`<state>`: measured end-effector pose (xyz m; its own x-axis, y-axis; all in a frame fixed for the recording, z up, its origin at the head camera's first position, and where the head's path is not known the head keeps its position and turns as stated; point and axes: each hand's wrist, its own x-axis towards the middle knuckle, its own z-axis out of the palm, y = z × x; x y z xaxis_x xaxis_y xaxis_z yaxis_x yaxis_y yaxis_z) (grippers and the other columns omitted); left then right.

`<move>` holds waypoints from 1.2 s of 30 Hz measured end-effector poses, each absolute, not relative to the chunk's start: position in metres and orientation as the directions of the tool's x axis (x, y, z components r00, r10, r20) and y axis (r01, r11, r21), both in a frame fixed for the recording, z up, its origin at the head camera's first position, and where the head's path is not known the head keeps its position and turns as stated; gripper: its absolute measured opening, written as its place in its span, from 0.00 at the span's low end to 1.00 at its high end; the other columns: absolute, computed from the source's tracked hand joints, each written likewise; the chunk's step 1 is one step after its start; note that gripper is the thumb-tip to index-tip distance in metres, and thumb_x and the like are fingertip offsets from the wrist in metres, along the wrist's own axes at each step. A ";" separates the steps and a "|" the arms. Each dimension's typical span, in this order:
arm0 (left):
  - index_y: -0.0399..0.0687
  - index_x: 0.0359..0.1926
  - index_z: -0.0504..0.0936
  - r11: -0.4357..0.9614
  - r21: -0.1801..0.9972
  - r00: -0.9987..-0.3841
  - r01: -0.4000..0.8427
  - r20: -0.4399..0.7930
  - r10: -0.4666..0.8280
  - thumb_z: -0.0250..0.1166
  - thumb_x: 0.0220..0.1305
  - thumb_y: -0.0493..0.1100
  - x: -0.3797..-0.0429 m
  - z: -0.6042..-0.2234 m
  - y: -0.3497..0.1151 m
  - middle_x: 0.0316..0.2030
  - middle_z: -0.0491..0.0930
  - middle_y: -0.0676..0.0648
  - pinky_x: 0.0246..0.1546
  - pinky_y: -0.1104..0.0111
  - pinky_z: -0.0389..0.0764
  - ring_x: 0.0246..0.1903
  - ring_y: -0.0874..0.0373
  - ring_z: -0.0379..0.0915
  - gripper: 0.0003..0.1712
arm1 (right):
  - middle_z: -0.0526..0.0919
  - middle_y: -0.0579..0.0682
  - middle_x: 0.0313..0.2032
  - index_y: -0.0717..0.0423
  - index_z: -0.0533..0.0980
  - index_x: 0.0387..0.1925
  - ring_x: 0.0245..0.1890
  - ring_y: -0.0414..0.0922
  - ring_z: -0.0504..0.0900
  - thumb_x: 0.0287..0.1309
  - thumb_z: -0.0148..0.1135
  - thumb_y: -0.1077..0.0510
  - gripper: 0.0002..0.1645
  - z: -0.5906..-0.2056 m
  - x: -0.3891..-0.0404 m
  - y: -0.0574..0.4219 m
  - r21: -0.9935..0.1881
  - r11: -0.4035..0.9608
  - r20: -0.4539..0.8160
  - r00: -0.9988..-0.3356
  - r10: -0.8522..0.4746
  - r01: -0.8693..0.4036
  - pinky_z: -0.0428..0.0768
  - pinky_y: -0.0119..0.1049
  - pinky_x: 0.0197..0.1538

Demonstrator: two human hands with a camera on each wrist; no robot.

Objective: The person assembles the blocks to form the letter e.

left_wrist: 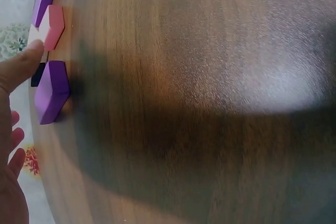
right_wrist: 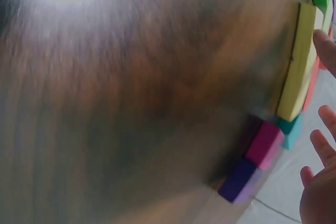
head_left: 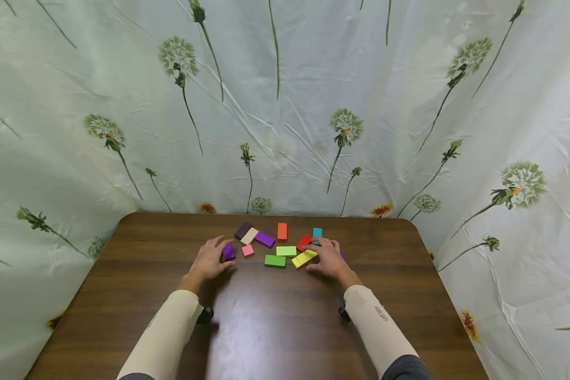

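My left hand (head_left: 210, 261) is at the left end of a loose group of coloured blocks, its thumb and fingers apart. A purple block (left_wrist: 52, 93) sits in the space between them, and no grip on it shows. Close to the thumb are a pink block (head_left: 248, 250) and a cream block (head_left: 249, 236). My right hand (head_left: 330, 259) hovers by the group's right end with fingers spread. Nearest it are a yellow block (right_wrist: 298, 64), a red block (head_left: 304, 242) and a light blue block (head_left: 317, 232). In the right wrist view, a magenta block (right_wrist: 265, 145) touches a dark purple one (right_wrist: 240, 180).
Between the hands lie a lime block (head_left: 286, 251), a green block (head_left: 275, 261), an orange block (head_left: 282, 231), another purple block (head_left: 265, 239) and a dark block (head_left: 243, 230). The brown wooden table (head_left: 275, 322) ends at a dandelion-print curtain (head_left: 285, 121).
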<state>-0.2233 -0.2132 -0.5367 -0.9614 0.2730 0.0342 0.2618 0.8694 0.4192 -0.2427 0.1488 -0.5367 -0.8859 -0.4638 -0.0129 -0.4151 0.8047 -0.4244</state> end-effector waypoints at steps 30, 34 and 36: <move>0.41 0.55 0.80 0.911 0.280 -0.949 0.301 -0.001 0.314 0.65 0.61 0.37 -0.231 -0.547 -0.216 0.60 0.70 0.29 0.56 0.41 0.65 0.58 0.34 0.68 0.21 | 0.73 0.58 0.57 0.51 0.81 0.53 0.60 0.58 0.68 0.58 0.65 0.62 0.19 -0.550 -0.244 0.140 -0.394 0.788 -0.002 -0.857 -0.516 -0.474 0.62 0.57 0.61; 0.41 0.55 0.81 0.914 0.276 -0.948 0.297 -0.025 0.316 0.66 0.60 0.36 -0.236 -0.544 -0.212 0.59 0.70 0.29 0.55 0.41 0.66 0.57 0.33 0.69 0.21 | 0.76 0.56 0.54 0.52 0.82 0.50 0.57 0.57 0.71 0.56 0.66 0.64 0.18 -0.546 -0.247 0.143 -0.390 0.784 0.018 -0.855 -0.518 -0.483 0.64 0.57 0.59; 0.41 0.55 0.81 0.915 0.274 -0.948 0.295 -0.036 0.316 0.66 0.60 0.36 -0.238 -0.543 -0.210 0.59 0.70 0.29 0.55 0.41 0.66 0.57 0.33 0.69 0.20 | 0.77 0.56 0.52 0.52 0.83 0.48 0.55 0.57 0.72 0.55 0.67 0.64 0.17 -0.546 -0.249 0.143 -0.393 0.780 0.025 -0.853 -0.521 -0.487 0.65 0.57 0.59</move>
<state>-0.2383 -0.2105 -0.5432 -0.9481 0.3159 -0.0360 0.2946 0.9154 0.2742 -0.2492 0.1428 -0.5457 -0.8534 -0.5207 0.0253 -0.4874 0.7797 -0.3932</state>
